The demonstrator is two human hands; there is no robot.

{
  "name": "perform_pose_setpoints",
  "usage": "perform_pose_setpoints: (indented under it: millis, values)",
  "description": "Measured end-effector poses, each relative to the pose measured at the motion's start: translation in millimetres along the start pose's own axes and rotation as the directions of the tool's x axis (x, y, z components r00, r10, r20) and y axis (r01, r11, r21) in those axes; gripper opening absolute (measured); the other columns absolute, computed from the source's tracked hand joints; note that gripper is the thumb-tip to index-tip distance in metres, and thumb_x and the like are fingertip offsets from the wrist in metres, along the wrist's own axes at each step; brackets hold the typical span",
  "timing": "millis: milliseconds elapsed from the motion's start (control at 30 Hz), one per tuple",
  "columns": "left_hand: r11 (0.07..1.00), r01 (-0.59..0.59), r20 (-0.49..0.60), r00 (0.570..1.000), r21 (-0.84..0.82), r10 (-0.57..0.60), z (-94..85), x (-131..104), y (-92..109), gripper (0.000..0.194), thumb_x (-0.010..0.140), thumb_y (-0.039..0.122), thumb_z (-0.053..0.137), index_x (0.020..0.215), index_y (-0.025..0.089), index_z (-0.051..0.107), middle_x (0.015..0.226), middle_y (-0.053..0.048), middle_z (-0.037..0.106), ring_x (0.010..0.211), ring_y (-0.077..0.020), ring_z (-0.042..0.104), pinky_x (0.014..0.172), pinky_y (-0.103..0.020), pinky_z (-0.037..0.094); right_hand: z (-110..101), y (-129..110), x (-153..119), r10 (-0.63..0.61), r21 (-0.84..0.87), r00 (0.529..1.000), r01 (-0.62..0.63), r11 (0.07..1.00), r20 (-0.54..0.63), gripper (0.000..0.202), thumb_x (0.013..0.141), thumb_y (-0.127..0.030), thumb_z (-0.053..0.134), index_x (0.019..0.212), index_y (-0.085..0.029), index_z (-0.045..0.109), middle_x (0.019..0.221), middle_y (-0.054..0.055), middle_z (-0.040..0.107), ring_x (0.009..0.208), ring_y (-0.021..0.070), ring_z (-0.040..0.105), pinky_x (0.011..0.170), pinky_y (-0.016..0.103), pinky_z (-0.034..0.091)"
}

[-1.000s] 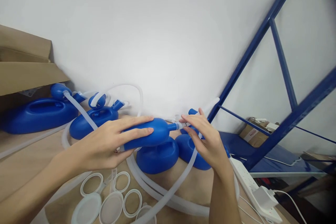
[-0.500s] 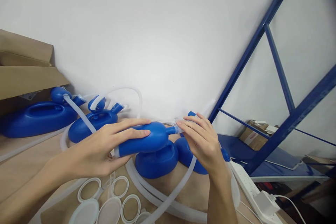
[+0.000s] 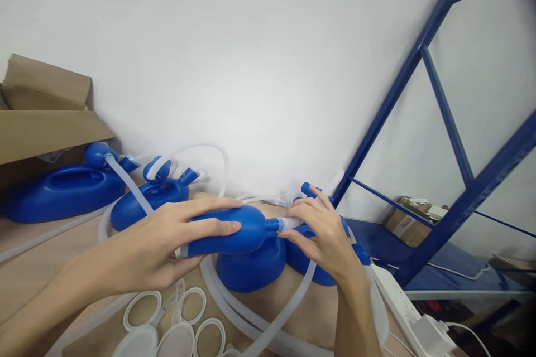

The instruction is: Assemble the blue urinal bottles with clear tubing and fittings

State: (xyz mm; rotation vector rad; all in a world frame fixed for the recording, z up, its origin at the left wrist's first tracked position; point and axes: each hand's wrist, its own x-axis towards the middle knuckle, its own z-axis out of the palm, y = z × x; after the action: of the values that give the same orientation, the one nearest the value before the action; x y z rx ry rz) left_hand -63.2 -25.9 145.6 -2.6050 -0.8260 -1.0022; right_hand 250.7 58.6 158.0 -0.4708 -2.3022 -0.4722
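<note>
My left hand (image 3: 176,240) is wrapped round a blue plastic funnel cup (image 3: 245,228), which lies sideways with its narrow neck to the right. A translucent white hose (image 3: 288,223) meets that neck, and the fingers of my right hand (image 3: 320,231) pinch the hose close to the joint. How far the hose sits over the neck I cannot tell. Just below the cup stands a blue urinal bottle (image 3: 251,268); another blue bottle (image 3: 322,273) is partly hidden behind my right hand.
Two handled blue bottles (image 3: 62,192) (image 3: 146,203) with hoses stand at the left, before a cardboard box (image 3: 50,128). White rings and lids (image 3: 209,337) lie at the front. A power strip (image 3: 396,293) and a blue metal rack (image 3: 448,111) are on the right.
My right hand has shifted its grip slightly, with the fingers more curled round the hose by the neck. My left hand keeps its hold on the cup. The view has moved a little.
</note>
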Motion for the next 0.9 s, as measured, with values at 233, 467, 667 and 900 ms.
perform_pose_setpoints:
  millis: [233, 467, 667, 900]
  values:
    - [0.988, -0.108, -0.043, 0.993, 0.109, 0.114, 12.3, -2.0, 4.1, 0.057, 0.092, 0.000, 0.046, 0.138, 0.030, 0.061, 0.150, -0.009, 0.059, 0.128, -0.0259, 0.063, 0.097, -0.038, 0.062, 6.6, -18.4, 5.5, 0.093, 0.053, 0.995, -0.095, 0.994, 0.048, 0.059, 0.112, -0.029, 0.032, 0.058, -0.020, 0.054, 0.050, -0.002, 0.055, 0.044, 0.0119, 0.042, 0.058, 0.035, 0.029]
    - [0.981, -0.058, -0.136, 0.987, 0.184, 0.084, 31.0, -3.8, 14.0, 0.043, 0.094, 0.017, 0.055, 0.136, 0.028, 0.060, 0.144, -0.013, 0.062, 0.116, -0.0302, 0.070, 0.085, -0.039, 0.064, 29.0, -15.6, 3.5, 0.087, 0.110, 0.976, -0.066, 0.992, -0.199, 0.053, 0.108, -0.015, 0.036, 0.057, -0.022, 0.052, 0.050, 0.001, 0.055, 0.047, 0.0146, 0.049, 0.055, 0.035, 0.029]
    - [0.966, 0.178, -0.207, 0.954, -0.186, -0.215, 52.9, -8.6, 24.5, 0.054, 0.087, 0.028, 0.068, 0.138, 0.031, 0.053, 0.139, -0.009, 0.066, 0.116, -0.0290, 0.072, 0.092, -0.040, 0.065, 30.7, -14.2, 1.8, 0.020, 0.079, 0.963, 0.002, 0.997, -0.267, 0.045, 0.105, -0.012, 0.034, 0.065, -0.022, 0.051, 0.053, 0.001, 0.058, 0.046, 0.0143, 0.047, 0.054, 0.035, 0.030]
    - [0.113, 0.587, 0.391, 0.658, -0.802, -0.644, 51.6, 7.9, 45.6, 0.069, 0.075, 0.043, 0.083, 0.136, 0.029, 0.052, 0.113, -0.005, 0.072, 0.067, -0.0156, 0.070, 0.042, -0.017, 0.048, 34.0, -15.8, 1.2, -0.032, 0.019, 0.961, 0.039, 0.999, -0.276, 0.042, 0.103, -0.007, 0.037, 0.066, -0.022, 0.047, 0.053, -0.001, 0.056, 0.046, 0.0126, 0.045, 0.054, 0.034, 0.029]
